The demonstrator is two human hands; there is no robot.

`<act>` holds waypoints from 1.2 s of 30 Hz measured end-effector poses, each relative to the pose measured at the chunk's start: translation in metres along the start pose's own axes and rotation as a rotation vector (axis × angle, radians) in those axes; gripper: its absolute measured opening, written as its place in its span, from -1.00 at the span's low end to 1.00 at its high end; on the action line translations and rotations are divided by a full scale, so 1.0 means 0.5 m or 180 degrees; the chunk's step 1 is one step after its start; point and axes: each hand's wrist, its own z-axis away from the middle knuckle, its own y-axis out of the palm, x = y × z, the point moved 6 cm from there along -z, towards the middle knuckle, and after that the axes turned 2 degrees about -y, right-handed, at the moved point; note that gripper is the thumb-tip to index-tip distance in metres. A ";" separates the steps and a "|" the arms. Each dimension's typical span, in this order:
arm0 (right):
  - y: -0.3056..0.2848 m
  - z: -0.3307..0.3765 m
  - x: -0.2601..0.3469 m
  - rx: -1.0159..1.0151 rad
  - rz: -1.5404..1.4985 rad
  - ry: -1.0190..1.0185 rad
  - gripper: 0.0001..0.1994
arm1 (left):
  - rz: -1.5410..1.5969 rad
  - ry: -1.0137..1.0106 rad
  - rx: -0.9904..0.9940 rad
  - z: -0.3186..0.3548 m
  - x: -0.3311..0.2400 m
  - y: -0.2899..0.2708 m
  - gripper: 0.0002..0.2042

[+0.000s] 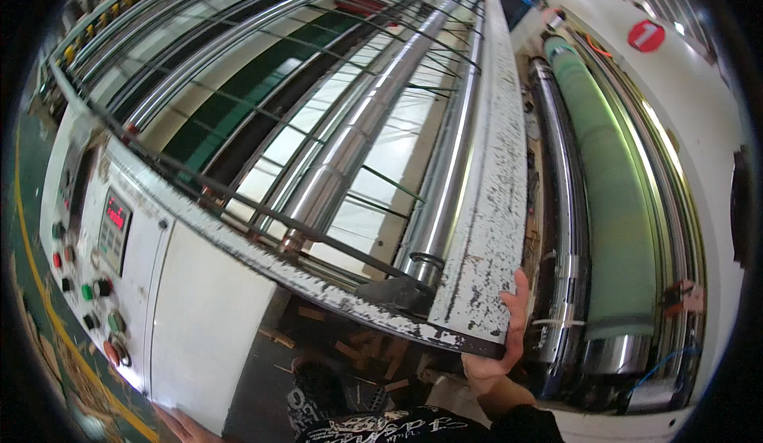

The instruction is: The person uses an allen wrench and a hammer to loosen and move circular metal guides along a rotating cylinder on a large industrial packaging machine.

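My right hand (497, 355) is at the near right corner of a white machine frame (485, 260) with chipped paint. Its fingers wrap around the corner's outer edge and its thumb side is underneath. At the lower left, my left hand (184, 425) shows only partly, with its fingers stretched out along the bottom edge of a white cabinet panel (199, 324). Inside the frame lie long shiny metal rollers (338, 149) under a grid of dark rods (381, 201).
To the right, a second machine section holds a green roller (608, 181) beside a dark roller (563, 205). A control panel (111, 228) with a lit red display and coloured buttons faces left. Cardboard scraps (373, 355) lie below; a yellow line (48, 300) marks the floor.
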 end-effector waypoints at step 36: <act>-0.031 0.005 -0.015 -0.0036 0.0329 -0.0878 -0.68 | 0.1472 -0.0349 -0.1172 -0.003 0.075 0.022 -0.56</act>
